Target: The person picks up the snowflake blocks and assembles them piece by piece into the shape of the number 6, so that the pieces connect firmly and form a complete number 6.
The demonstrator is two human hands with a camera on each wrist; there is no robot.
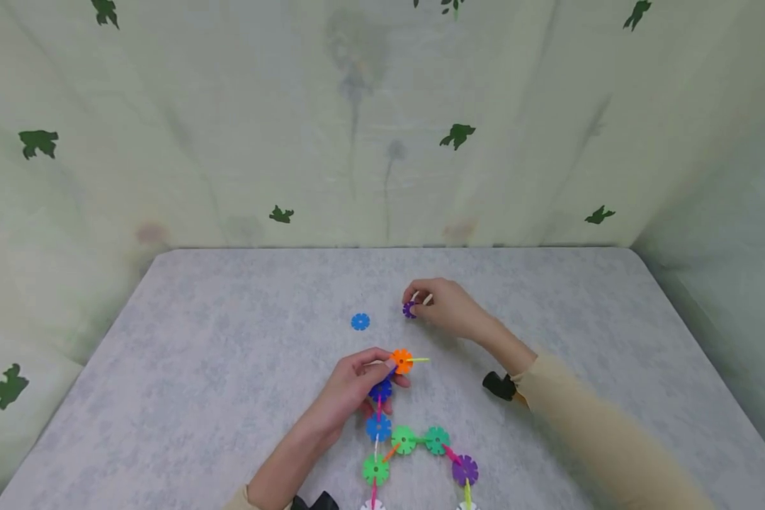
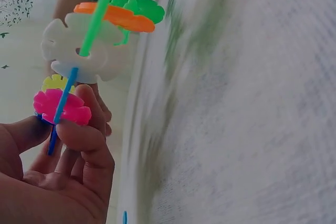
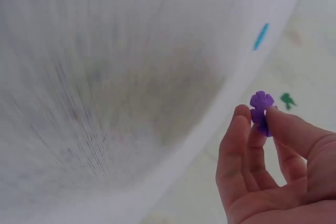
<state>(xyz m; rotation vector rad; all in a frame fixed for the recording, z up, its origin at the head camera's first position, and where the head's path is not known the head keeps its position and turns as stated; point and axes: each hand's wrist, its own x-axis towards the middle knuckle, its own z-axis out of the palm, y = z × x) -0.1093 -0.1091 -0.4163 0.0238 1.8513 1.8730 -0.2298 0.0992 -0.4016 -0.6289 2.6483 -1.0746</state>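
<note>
Between thumb and fingers, my right hand (image 1: 449, 306) pinches a small purple notched disc (image 1: 409, 309) above the far middle of the table. The right wrist view also shows this purple disc (image 3: 261, 109) at the fingertips. My left hand (image 1: 355, 382) holds the upper end of a chain of slotted plastic discs, by an orange disc (image 1: 401, 361) and a dark blue disc (image 1: 380, 391). Below them follow a blue disc (image 1: 379, 427) and a green disc (image 1: 376, 469). From the green one, a branch runs right through a teal disc (image 1: 437, 440) to another purple disc (image 1: 465, 470).
A loose blue disc (image 1: 360, 321) lies on the grey table (image 1: 229, 340), left of my right hand. Pale curtains (image 1: 382, 142) with leaf-like green shapes hang behind and beside the table. The chain's lower end runs out of the head view.
</note>
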